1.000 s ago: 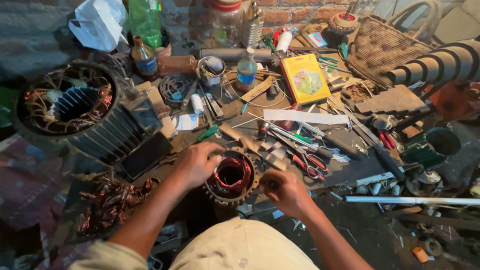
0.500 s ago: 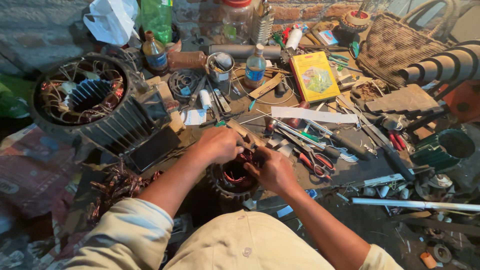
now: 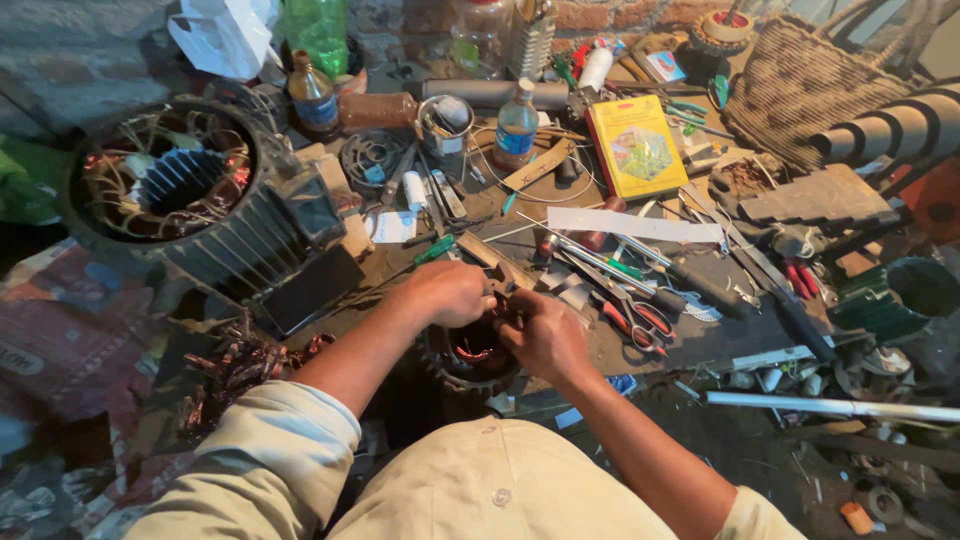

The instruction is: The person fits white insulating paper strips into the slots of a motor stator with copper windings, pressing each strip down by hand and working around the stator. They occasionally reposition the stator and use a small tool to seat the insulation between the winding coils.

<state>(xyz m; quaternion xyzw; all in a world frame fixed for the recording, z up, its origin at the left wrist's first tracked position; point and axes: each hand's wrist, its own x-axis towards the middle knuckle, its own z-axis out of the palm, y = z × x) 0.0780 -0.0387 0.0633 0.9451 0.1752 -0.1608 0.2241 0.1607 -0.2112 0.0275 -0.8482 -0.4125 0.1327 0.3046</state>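
- Near the bench's front edge, the small motor stator [image 3: 470, 358] is sitting between both hands.
- Left hand [image 3: 447, 292] and right hand [image 3: 540, 335] are clenching over its top rim.
- It is probably heavy and rigid, with fragile copper windings; the outer shell is looking like the safest grip.

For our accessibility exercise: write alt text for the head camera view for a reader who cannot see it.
Both hands, left hand and right hand, grip a small copper-wound motor stator on a cluttered workbench. A large finned motor housing sits left; scissors and a yellow book lie right.

Dim warm light, deep shadows btm left, edges bent by wide lens, slight blur.
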